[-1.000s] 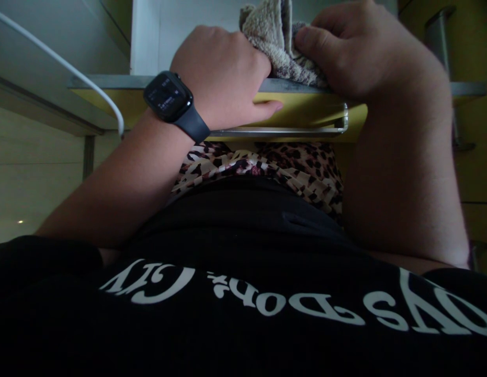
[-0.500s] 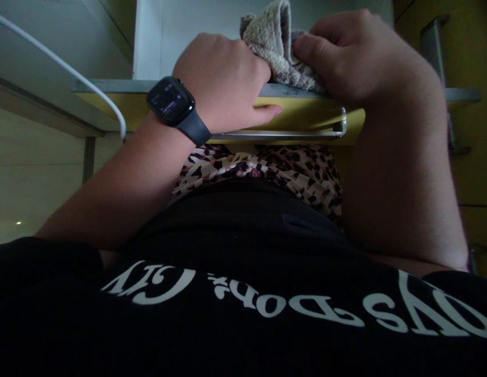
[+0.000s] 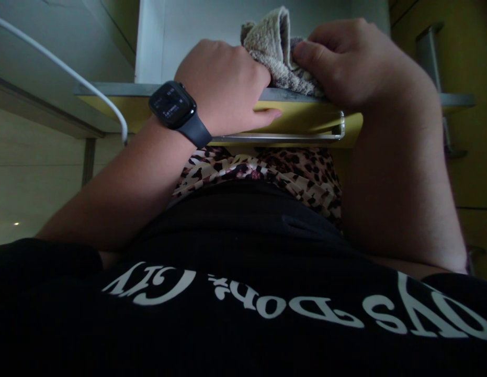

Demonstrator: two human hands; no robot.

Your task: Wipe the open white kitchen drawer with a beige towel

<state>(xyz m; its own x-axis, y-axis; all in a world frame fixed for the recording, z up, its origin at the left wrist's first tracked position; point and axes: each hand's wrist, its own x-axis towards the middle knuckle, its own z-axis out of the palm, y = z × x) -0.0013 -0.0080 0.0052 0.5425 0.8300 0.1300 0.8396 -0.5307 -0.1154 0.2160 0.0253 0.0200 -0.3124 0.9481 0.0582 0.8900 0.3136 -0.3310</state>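
My right hand (image 3: 345,63) is closed on a bunched beige-grey terry cloth (image 3: 270,47), its thumb pressed against the fabric. The cloth lies over the top edge of an open drawer's yellow front (image 3: 302,116). Beside it, my left hand (image 3: 223,86) grips that same drawer front. Its fingers curl over the top edge and are hidden behind it, while the thumb stretches along the outer face. A dark smartwatch (image 3: 173,104) is on my left wrist.
The drawer's pale interior (image 3: 204,21) lies beyond my hands. A metal bar handle (image 3: 278,138) runs across its front. More yellow cabinet fronts with a handle (image 3: 429,57) stand to the right. A white cable (image 3: 66,65) hangs at the left.
The view has shifted slightly, so the drawer, cloth and hands appear a little lower. Both hands keep the same hold, and the cloth stays in place on the edge.
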